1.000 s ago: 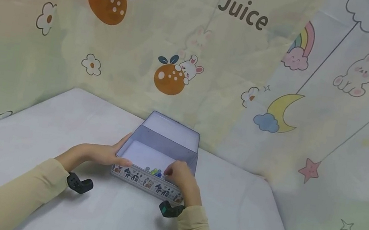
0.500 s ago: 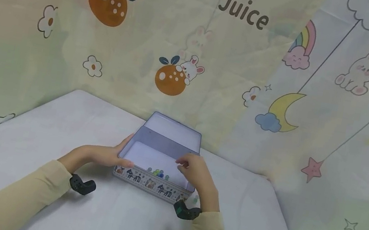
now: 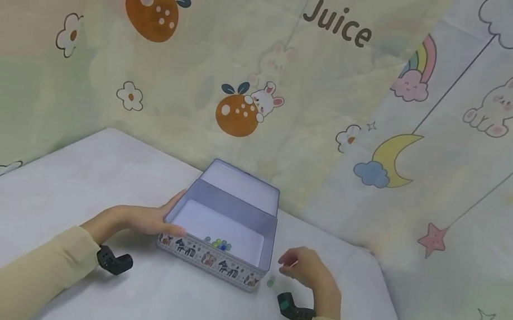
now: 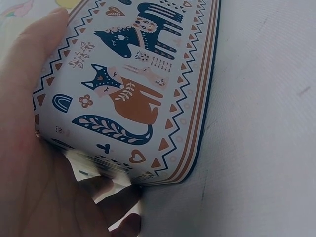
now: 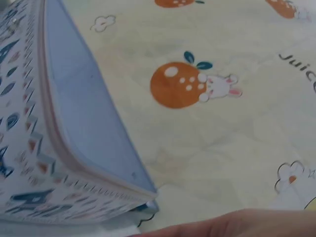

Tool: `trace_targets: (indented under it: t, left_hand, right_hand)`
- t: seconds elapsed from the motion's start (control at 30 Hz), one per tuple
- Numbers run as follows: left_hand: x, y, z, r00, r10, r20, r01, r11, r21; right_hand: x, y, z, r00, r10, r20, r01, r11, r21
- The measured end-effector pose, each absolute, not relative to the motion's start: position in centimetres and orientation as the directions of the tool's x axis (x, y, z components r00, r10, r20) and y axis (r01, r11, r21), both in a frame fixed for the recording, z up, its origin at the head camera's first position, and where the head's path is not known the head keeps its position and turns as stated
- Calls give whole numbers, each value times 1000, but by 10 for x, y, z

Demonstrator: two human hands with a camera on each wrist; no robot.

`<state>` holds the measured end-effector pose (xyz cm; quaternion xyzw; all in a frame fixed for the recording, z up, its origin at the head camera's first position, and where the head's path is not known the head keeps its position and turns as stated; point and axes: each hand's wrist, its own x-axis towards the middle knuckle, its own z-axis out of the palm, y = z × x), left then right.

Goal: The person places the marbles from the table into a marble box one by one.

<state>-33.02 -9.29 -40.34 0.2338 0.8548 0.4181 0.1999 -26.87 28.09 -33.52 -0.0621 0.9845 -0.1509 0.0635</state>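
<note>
A tin box (image 3: 214,258) with printed animals stands on the white table, its hinged lid (image 3: 240,187) swung open at the back. Several glass marbles (image 3: 219,244), green, yellow-green and blue, lie inside near the front wall. My left hand (image 3: 149,220) grips the box's left end, thumb over the front edge; in the left wrist view the fingers (image 4: 118,205) wrap its corner. To the right of the box, my right hand (image 3: 307,267) hovers with loosely bent fingers and nothing visible in them. Pale green marbles (image 3: 270,281) lie on the table between box and hand.
A white cloth-like surface covers the table (image 3: 190,313). Behind it hangs a printed curtain (image 3: 175,67) with rabbits, oranges and the word Juice, close to the lid. Black wrist cameras (image 3: 295,308) sit on both wrists.
My right hand has left the inside of the box, moving right over its side to beside the marbles on the table. A green marble is newly visible inside. My left hand keeps its hold.
</note>
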Motion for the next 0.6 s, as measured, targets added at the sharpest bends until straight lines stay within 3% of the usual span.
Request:
trace_targets:
  t: [0.17, 0.6]
  left_hand:
    - [-328, -94, -406, -823, 547, -155, 217, 555, 803]
    - [-326, -92, -404, -822, 547, -159, 213, 555, 804]
  right_hand:
    - [-270, 283, -353, -969, -125, -213, -63, 959, -277]
    - [-276, 269, -369, -971, -119, -206, -64, 965, -255]
